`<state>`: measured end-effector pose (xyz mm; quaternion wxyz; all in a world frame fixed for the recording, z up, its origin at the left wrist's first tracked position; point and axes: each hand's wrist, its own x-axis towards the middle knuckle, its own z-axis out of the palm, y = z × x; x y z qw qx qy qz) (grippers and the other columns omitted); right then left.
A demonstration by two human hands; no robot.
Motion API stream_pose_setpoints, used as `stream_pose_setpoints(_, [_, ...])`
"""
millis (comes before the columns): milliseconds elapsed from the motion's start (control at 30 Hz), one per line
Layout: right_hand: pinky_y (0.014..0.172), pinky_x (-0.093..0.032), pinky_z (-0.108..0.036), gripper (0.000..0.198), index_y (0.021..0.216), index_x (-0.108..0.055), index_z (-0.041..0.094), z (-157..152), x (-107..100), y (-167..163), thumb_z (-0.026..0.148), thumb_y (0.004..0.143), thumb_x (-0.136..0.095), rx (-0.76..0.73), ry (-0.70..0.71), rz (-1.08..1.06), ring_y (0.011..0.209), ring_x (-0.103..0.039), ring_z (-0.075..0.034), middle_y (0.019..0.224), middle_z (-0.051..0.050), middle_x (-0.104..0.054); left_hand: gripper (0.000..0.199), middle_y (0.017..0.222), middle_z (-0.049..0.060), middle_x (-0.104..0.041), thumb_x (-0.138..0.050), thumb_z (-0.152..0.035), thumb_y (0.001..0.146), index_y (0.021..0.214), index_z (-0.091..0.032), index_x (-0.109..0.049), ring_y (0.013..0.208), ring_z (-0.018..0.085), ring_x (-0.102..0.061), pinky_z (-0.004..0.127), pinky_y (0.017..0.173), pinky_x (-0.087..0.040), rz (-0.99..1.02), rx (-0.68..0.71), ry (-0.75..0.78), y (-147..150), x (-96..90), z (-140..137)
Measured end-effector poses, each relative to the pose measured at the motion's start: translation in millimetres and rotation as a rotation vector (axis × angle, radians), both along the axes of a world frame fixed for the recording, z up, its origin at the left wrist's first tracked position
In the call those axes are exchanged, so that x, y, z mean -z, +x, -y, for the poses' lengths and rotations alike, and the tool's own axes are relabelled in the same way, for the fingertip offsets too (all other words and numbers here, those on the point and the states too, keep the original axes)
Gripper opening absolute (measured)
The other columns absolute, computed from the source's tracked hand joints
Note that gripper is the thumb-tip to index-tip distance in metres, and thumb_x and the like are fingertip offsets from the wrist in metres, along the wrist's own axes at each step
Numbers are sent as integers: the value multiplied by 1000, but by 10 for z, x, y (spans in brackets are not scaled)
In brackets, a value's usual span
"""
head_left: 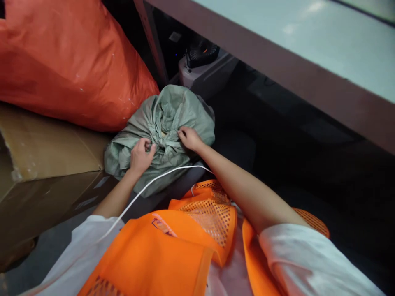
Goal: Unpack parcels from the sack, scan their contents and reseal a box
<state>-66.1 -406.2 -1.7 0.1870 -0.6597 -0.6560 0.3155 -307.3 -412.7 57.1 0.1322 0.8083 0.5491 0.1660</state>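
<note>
A grey-green woven sack (185, 111) sits in front of me, its top gathered and tied in a knot at the middle. My left hand (142, 157) is at the left side of the knot, fingers curled and closed on a bit of the sack's cloth. On the other side my right hand (189, 139) pinches the twisted cloth running out from the knot. Between the hands, the sack's mouth is bunched in folds, with a small yellowish spot showing in it.
A large orange-red bag (77, 65) lies at the left on a cardboard box (55, 139). A white-topped table (296, 33) juts in from the right. Beneath it, a small black fan (202, 53) stands on a pale container (210, 72). A white cord (160, 176) crosses before my orange vest (148, 246).
</note>
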Motion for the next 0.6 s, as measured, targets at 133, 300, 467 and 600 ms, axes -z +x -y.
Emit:
stream_pose_setpoints(133, [75,-40,-27,31,92,-58,18,43,-252,-54,33,104,-33,128,179,-215,78,-55,-19,82,-6,-64,59,128,15,-53,-70,-44,89,139,-20,-51,118,28,-55,38,103,-45,-93,133,8,204,-28,-122])
stream_pose_setpoints(300, [84,-41,-28,30,90,-53,20,38,-487,-181,37,105,-34,22,359,-357,85,-55,-19,90,-7,-62,37,122,14,-48,-68,-40,91,122,-21,-63,117,28,-53,39,106,-44,-94,96,62,294,67,-286])
stream_pose_setpoints(467, [87,-45,-32,41,117,-51,13,-7,-394,-178,44,93,-64,-72,146,-221,99,-61,-25,111,-15,-66,14,111,12,-51,-62,-31,96,95,-18,-62,113,24,-55,36,103,-46,16,84,101,311,48,-286])
stream_pose_setpoints(600, [87,-47,-34,63,138,-42,11,19,-376,-210,40,90,-70,-130,-67,-3,103,-66,-30,114,-20,-70,21,125,14,-51,-60,-38,96,103,-18,-59,119,24,-55,35,97,-50,106,82,102,203,5,-242])
